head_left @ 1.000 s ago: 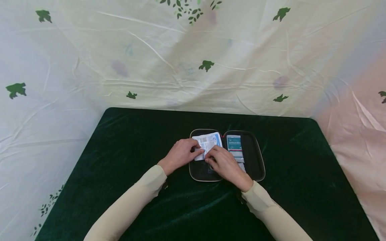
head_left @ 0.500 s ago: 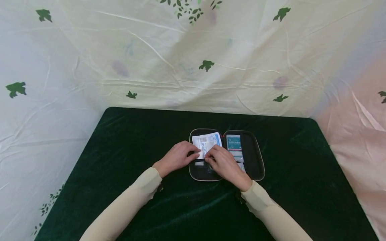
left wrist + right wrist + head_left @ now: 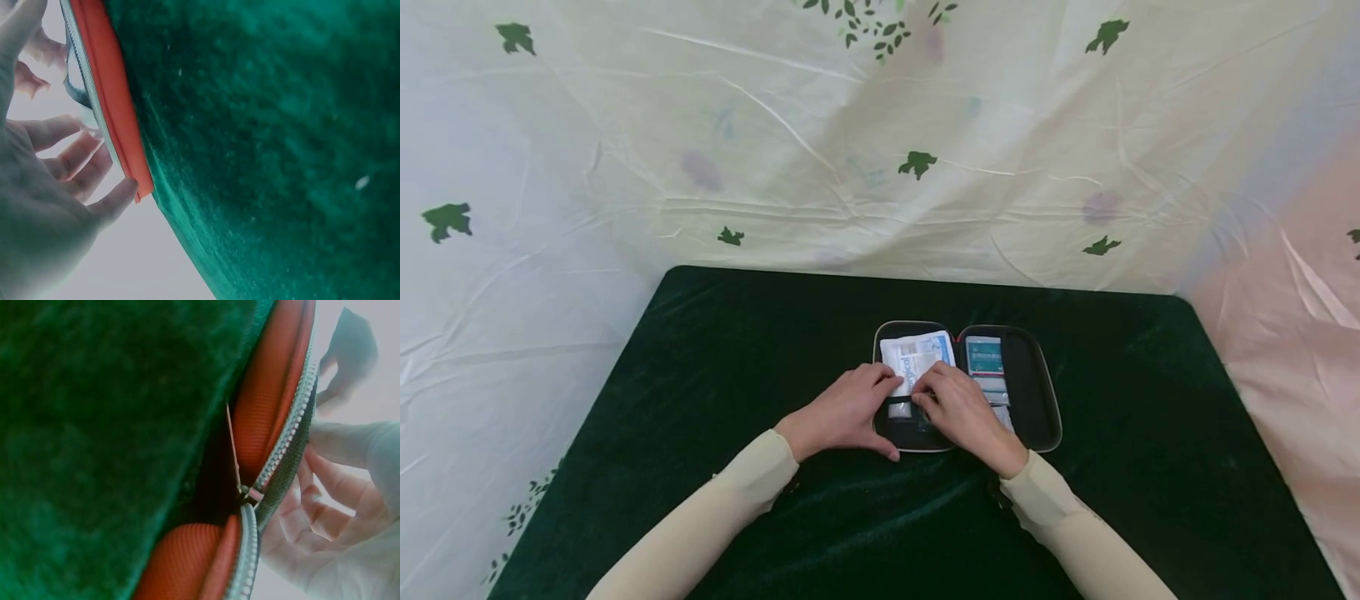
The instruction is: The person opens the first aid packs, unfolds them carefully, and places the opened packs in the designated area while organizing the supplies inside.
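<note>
A zip case (image 3: 1036, 396) lies unfolded on the table, its outside red in the wrist views. In its left half is a white and blue printed packet (image 3: 919, 346). A black elastic strap (image 3: 898, 400) crosses the packet's lower part, and a pale end shows below it. My left hand (image 3: 842, 412) rests its fingertips at the packet's lower left, thumb spread toward the case's near rim. My right hand (image 3: 958, 408) appears to pinch the strap at the packet's lower right; its fingertips are partly hidden. The left wrist view shows one digit touching the red case wall (image 3: 115, 94).
A teal and white packet (image 3: 985, 358) sits in the case's right half, with another small pale packet (image 3: 1002, 417) below it. Dark green velvet cloth (image 3: 760, 333) covers the table. Patterned white fabric (image 3: 820, 150) hangs behind and at the sides.
My left hand has shifted down and left, and its thumb has spread away from the fingers. The packet's lower end has come to lie beneath the strap. My right hand stays nearly still.
</note>
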`<control>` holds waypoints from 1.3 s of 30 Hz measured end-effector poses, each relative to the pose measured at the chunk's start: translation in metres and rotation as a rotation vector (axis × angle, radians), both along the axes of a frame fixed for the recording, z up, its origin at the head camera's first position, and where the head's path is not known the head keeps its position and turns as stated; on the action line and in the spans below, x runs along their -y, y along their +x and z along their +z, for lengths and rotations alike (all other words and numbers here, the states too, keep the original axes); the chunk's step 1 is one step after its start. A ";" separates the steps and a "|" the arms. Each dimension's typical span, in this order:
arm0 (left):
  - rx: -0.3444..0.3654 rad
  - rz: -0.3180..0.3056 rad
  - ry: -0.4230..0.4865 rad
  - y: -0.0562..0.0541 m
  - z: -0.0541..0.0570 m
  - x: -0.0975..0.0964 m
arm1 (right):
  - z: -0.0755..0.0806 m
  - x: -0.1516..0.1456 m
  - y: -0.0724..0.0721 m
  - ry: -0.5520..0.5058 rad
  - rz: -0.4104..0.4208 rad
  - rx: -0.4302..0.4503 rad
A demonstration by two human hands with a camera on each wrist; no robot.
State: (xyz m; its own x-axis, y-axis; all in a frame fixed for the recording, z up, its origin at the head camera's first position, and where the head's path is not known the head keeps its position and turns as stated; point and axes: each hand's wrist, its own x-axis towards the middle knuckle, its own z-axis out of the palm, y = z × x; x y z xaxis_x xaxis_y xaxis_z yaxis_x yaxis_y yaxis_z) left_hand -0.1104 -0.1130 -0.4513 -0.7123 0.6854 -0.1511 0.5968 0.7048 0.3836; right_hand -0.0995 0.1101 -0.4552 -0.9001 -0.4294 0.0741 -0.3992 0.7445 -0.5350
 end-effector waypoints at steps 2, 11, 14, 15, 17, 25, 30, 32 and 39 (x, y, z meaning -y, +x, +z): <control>-0.025 -0.018 -0.002 0.002 -0.002 -0.001 | 0.000 0.000 0.000 0.002 -0.004 0.005; -0.049 -0.040 0.024 0.002 -0.006 -0.002 | -0.001 -0.002 -0.002 -0.001 0.002 0.009; -0.022 -0.036 0.034 0.002 -0.007 -0.002 | -0.001 -0.002 -0.002 0.000 0.004 0.018; -0.012 -0.034 0.038 0.002 -0.007 -0.002 | -0.001 -0.003 -0.003 0.001 0.004 0.020; 0.009 -0.029 0.046 0.001 -0.007 -0.003 | -0.001 -0.003 -0.003 0.004 0.003 0.021; 0.054 -0.030 0.069 -0.003 -0.009 -0.004 | -0.002 -0.003 -0.002 0.001 0.003 0.030; 0.058 -0.042 0.062 -0.004 -0.010 -0.002 | -0.002 -0.003 -0.001 -0.004 0.009 0.051; 0.060 -0.046 0.060 -0.004 -0.009 -0.002 | -0.002 -0.003 -0.001 -0.007 0.013 0.062; 0.042 -0.042 0.050 -0.004 -0.009 -0.006 | 0.002 -0.011 -0.003 -0.053 0.018 0.066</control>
State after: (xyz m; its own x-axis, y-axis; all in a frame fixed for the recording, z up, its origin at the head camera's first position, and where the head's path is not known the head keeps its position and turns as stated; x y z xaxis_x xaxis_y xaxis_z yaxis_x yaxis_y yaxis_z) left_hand -0.1140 -0.1072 -0.4607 -0.6763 0.7222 -0.1453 0.6080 0.6585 0.4434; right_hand -0.1028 0.1210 -0.4530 -0.8961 -0.4422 0.0380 -0.3748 0.7079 -0.5987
